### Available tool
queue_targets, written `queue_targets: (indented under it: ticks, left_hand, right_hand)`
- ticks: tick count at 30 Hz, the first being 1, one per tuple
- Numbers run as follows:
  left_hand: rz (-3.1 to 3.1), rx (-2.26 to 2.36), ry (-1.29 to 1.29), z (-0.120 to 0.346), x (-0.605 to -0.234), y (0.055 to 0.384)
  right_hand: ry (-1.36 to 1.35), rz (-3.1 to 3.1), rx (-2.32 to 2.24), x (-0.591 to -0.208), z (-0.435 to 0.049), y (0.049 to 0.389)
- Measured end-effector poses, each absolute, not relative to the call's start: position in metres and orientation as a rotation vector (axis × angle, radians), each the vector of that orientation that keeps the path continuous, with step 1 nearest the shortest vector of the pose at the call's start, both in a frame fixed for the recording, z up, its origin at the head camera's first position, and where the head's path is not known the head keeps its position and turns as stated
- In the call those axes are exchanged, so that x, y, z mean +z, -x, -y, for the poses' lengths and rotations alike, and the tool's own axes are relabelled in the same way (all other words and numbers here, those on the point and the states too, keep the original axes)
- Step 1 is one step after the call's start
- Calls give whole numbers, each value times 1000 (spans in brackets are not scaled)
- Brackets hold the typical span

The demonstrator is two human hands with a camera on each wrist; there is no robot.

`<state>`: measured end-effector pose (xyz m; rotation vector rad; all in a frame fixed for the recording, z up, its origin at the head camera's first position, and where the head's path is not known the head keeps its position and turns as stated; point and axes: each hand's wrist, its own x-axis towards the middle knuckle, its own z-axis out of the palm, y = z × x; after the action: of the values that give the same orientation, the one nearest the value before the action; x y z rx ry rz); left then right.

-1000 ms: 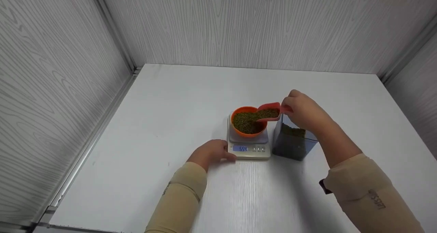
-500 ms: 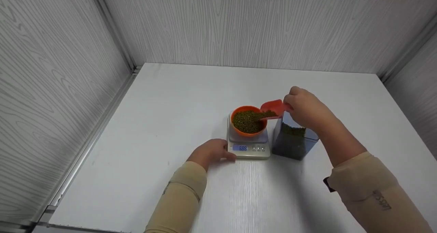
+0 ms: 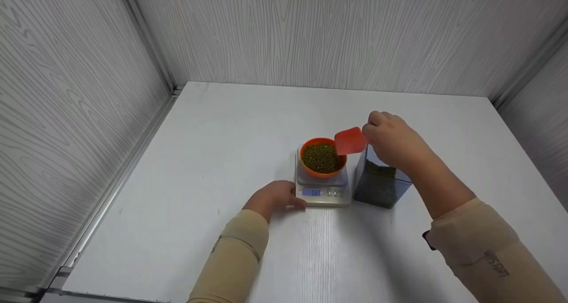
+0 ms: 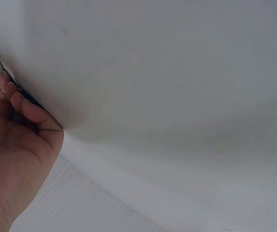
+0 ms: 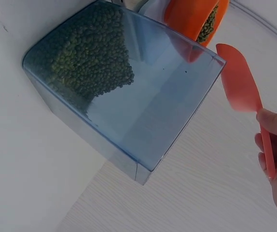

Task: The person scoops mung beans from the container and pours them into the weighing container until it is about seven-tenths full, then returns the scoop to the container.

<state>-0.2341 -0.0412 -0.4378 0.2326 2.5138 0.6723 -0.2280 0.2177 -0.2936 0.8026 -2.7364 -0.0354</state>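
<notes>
My right hand pinches a red scoop by its handle, tipped over the right rim of an orange bowl. Small green beans, which look like mung beans, fill much of the bowl. Under it is a white digital kitchen scale with a lit display. My left hand holds the scale's front left corner, thumb at the front and fingers along the side. In the left wrist view those fingers curl against its edge. The right wrist view shows the scoop's handle between thumb and fingers.
A clear bluish bin with more green beans heaped to one side stands right of the scale, below my right hand. The white table meets patterned panels at the back and sides.
The scoop has tipped over further, from carrying beans to showing its underside. The beans in the bowl have risen and the display reading has climbed. My left hand has stayed at the scale.
</notes>
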Motion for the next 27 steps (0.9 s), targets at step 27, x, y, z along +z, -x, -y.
queue_targets:
  ticks: [27]
  left_hand:
    - [-2477,753,-179,49,-440,231]
  right_hand:
    - [-536,2982,185,-281,-274,223]
